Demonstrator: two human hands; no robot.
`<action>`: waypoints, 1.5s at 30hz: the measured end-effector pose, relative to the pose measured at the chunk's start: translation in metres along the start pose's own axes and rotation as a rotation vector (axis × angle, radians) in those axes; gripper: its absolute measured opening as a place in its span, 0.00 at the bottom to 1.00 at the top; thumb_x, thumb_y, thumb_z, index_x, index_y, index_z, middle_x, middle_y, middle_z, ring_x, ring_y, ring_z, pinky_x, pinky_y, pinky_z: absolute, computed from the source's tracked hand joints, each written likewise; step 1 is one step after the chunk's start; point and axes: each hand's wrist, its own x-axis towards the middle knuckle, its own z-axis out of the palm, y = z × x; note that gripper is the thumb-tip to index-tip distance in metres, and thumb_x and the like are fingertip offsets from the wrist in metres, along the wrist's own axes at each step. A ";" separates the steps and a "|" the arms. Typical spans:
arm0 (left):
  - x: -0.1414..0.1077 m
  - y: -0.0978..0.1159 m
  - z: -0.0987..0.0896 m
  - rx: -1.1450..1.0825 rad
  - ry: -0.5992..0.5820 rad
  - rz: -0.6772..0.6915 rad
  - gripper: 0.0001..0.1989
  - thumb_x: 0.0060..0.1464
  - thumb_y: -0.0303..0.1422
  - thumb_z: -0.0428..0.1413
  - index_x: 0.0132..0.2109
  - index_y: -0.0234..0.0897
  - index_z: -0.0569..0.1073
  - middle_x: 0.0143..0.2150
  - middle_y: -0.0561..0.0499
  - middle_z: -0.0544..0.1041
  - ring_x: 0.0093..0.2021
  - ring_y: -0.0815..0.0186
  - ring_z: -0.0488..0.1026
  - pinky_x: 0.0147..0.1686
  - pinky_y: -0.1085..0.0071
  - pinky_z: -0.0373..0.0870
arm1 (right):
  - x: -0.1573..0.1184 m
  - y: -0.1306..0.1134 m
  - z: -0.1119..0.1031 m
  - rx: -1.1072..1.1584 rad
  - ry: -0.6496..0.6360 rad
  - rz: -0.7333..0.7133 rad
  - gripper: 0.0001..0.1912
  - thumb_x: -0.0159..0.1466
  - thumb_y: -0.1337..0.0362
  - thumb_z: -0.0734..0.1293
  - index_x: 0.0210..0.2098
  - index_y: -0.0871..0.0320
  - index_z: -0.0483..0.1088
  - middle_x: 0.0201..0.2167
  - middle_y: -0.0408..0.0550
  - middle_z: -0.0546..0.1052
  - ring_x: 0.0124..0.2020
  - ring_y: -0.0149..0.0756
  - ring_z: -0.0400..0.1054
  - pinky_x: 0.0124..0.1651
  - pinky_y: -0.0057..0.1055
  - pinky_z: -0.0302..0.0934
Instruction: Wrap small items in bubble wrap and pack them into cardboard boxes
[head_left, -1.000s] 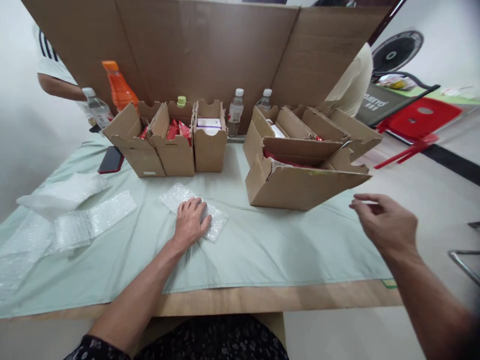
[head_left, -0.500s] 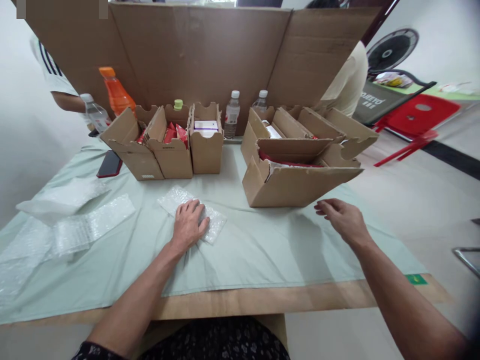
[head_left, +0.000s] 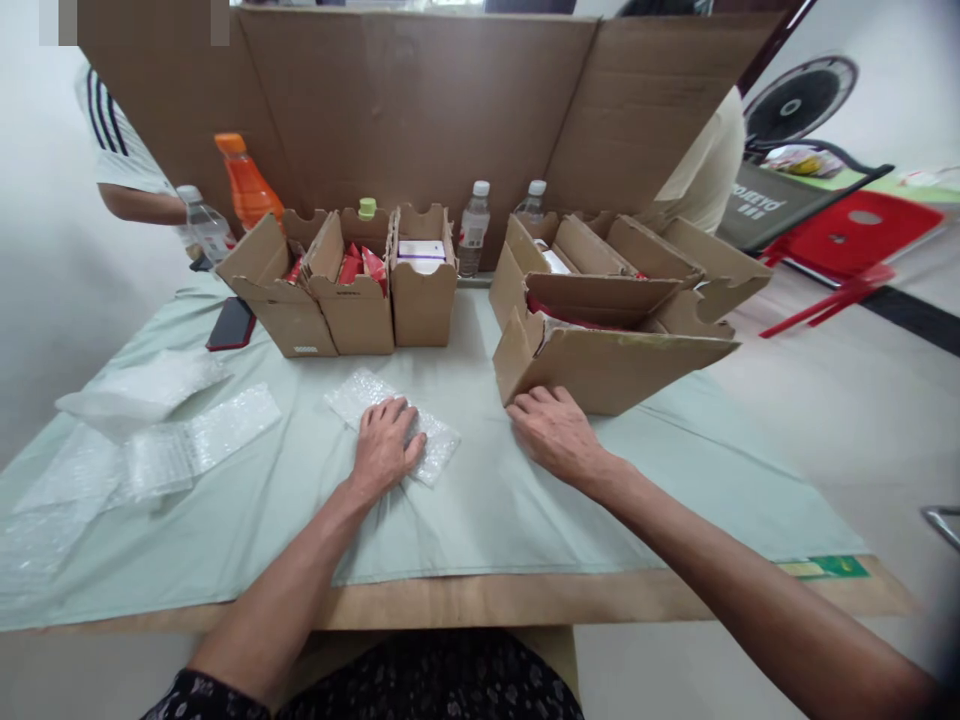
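- I've brought the right hand (head_left: 555,430) in to the front box (head_left: 626,365); can't tell its grip.
- Left hand (head_left: 385,442) stays spread over bubble wrap (head_left: 438,445); both look engaged.

Left sleeve (head_left: 214,697): black, small greyish-white floral print, hem plain, loose around arm. Lap garment (head_left: 435,680): black too, similar pale print, scattered small motifs; cut and length hidden by view's lower edge. Forearms (head_left: 300,570) bare, slim, tapering to wrists. Left hand (head_left: 386,440) bare, right hand (head_left: 555,428) bare. Finer print details too blurred to tell.
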 end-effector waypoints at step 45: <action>0.001 0.002 -0.005 -0.016 -0.027 -0.022 0.16 0.61 0.34 0.59 0.55 0.39 0.77 0.63 0.40 0.77 0.66 0.48 0.69 0.66 0.50 0.64 | 0.012 -0.066 0.075 0.664 0.206 0.201 0.16 0.72 0.61 0.63 0.54 0.55 0.78 0.61 0.56 0.78 0.64 0.50 0.69 0.64 0.51 0.62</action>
